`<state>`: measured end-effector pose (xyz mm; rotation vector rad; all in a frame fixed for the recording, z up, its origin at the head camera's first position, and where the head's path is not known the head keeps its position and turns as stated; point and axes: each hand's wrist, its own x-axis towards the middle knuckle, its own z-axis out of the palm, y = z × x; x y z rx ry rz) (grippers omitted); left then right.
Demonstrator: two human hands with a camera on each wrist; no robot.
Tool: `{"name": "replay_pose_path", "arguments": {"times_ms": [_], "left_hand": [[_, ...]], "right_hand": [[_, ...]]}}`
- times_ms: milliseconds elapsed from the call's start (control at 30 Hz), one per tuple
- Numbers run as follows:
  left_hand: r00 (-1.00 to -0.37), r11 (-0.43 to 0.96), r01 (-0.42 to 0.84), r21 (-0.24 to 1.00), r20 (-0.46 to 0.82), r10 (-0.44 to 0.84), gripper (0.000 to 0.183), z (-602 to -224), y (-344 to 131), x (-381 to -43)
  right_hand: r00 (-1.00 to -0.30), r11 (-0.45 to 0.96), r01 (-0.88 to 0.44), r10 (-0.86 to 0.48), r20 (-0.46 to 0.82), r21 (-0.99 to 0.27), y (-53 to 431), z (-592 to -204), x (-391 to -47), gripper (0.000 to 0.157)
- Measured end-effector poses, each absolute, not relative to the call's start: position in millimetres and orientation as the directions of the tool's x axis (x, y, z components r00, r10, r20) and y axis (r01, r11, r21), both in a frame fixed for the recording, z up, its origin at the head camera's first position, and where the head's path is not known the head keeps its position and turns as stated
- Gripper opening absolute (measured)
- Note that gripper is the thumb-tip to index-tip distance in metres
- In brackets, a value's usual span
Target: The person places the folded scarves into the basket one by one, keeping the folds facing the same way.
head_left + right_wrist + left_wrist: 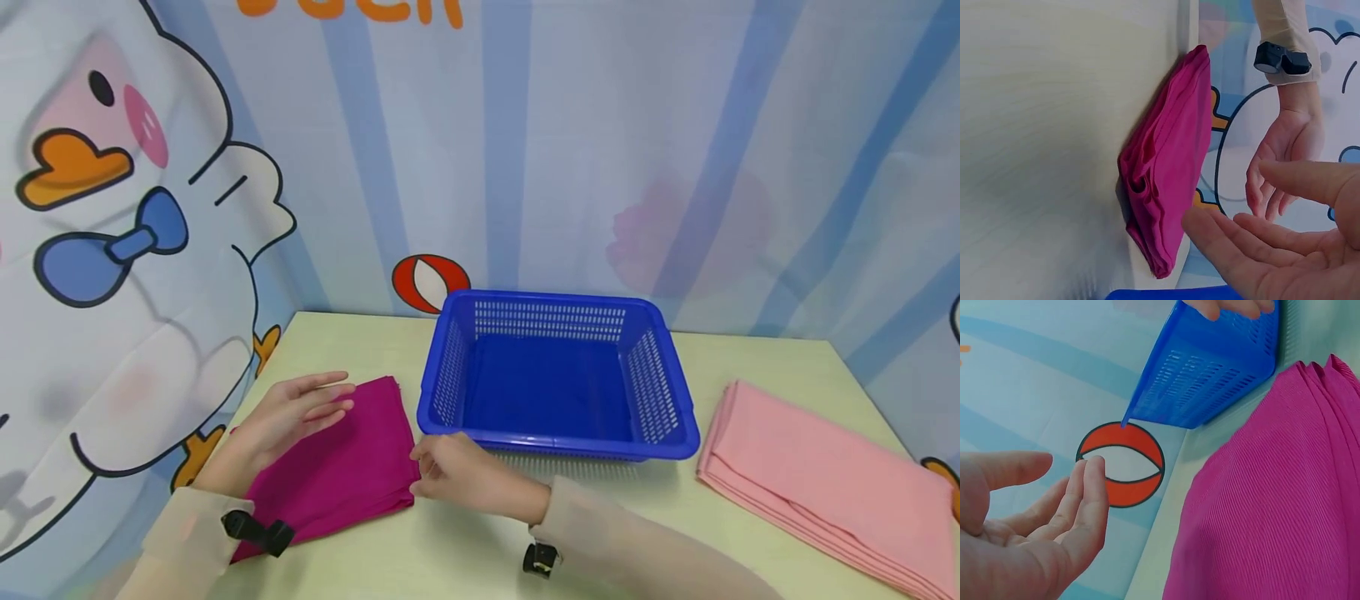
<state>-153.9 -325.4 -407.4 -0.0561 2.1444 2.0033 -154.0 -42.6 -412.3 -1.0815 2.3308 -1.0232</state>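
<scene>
A folded magenta cloth (pixel 337 467) lies flat on the left part of the table. Over its far left side hovers my left hand (pixel 296 410), fingers extended and nothing in it. My right hand (pixel 461 475) is at the cloth's right edge, just in front of the basket; its fingers are loosely bent with a gap to the thumb, and it holds nothing. In the right wrist view the cloth (pixel 1169 169) shows its stacked folds, apart from the fingers (pixel 1216 237). The left wrist view shows the ribbed weave of the cloth (pixel 1272 481).
A blue plastic basket (pixel 555 443) with slotted walls stands at the middle back of the table (pixel 360 333). To its right lies a folded pink cloth (pixel 832 483). A printed cartoon backdrop (pixel 570 150) hangs behind and to the left.
</scene>
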Motion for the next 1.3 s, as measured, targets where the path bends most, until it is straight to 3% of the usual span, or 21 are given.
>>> {"name": "replay_pose_path", "arguments": {"times_ms": [333,733,1000,1300], "left_hand": [[-0.980,0.015,-0.175,0.984,-0.176,0.089,0.058,-412,-342,-143],[-0.976,-0.031,-0.215,0.976,-0.214,0.051,0.060,-415,-357,-129],[-0.976,-0.109,-0.218,0.970,-0.217,0.020,0.031,-420,-371,-120],[-0.974,-0.103,-0.223,0.969,-0.226,-0.019,0.023,-426,-385,-108]], "right_hand": [[-0.660,0.531,-0.573,-0.751,-0.033,-0.624,-59,-425,-143,0.043],[-0.666,0.556,-0.664,-0.744,0.056,-0.501,-75,-441,-141,0.037],[-0.677,0.579,-0.657,-0.735,0.041,-0.483,-84,-447,-145,0.042],[-0.703,0.618,-0.624,-0.711,0.000,-0.478,-95,-453,-153,0.046]]}}
